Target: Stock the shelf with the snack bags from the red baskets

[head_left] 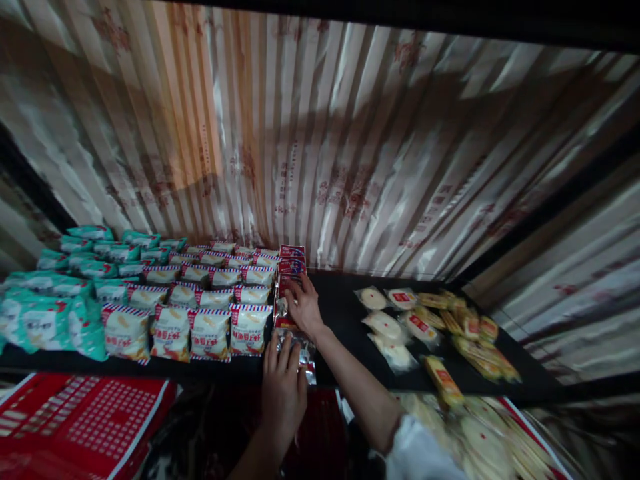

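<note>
A narrow column of red packets [292, 252] runs from the back of the black shelf [340, 300] toward its front edge. My right hand [304, 307] rests on the middle of this column with its fingers spread across the packets. Nearer the front edge, my left hand [286, 383] lies with fingers stretched out on a shiny silver-and-red packet [307, 367]. My hands partly cover these front packets. Close to the left of both hands stand rows of white snack bags [210, 332] with red-and-blue striped tops.
Teal bags [45, 320] fill the shelf's left end. Flat round packs [385, 327] and yellow packs [443, 380] lie loosely on the right. Below are a red basket [90, 413] and a container of pale packaged pieces [485, 433]. Printed plastic sheeting [340, 147] hangs behind.
</note>
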Demonstrator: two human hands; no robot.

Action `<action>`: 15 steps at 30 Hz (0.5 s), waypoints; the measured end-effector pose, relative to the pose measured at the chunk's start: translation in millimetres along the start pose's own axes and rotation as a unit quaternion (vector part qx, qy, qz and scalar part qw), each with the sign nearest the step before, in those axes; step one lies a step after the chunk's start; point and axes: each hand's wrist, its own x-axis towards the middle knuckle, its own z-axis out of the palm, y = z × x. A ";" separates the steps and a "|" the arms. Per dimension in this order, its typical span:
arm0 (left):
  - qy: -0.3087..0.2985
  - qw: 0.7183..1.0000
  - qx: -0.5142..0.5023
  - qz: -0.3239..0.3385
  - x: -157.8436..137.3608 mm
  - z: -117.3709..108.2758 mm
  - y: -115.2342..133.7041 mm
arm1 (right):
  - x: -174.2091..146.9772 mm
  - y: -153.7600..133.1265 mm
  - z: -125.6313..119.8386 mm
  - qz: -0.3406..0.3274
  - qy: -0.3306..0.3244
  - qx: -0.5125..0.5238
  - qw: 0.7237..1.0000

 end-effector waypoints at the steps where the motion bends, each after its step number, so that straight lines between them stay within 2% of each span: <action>1: 0.006 1.000 -0.006 0.004 -0.2 -3.2 0.4 | -8.0 -1.1 -6.0 -0.013 0.022 0.026 0.999; 4: 0.015 0.998 -0.040 0.040 -9.3 -16.2 0.9 | -46.5 -4.5 -27.2 -0.032 0.062 0.113 0.991; 6: 0.009 0.994 -0.078 0.079 -25.6 -25.7 0.0 | -83.4 -6.9 -40.2 -0.003 0.058 0.161 0.985; 8: -0.012 0.987 -0.120 0.103 -50.2 -33.0 -1.2 | -125.2 -8.7 -48.2 0.033 0.015 0.188 0.982; 10: -0.065 0.980 -0.160 0.097 -79.5 -35.7 -2.1 | -166.9 -9.0 -48.4 0.041 -0.066 0.196 0.978; 12: -0.138 0.970 -0.196 0.038 -107.5 -32.1 -3.2 | -203.6 -7.3 -39.3 0.033 -0.150 0.196 0.969; 13: -0.166 0.963 -0.210 -0.024 -119.0 -27.9 -4.5 | -218.8 -5.7 -31.4 0.037 -0.189 0.194 0.962; 15: -0.171 0.929 -0.246 -0.218 -134.0 -16.1 -10.1 | -241.6 -1.9 -10.5 0.091 -0.243 0.177 0.950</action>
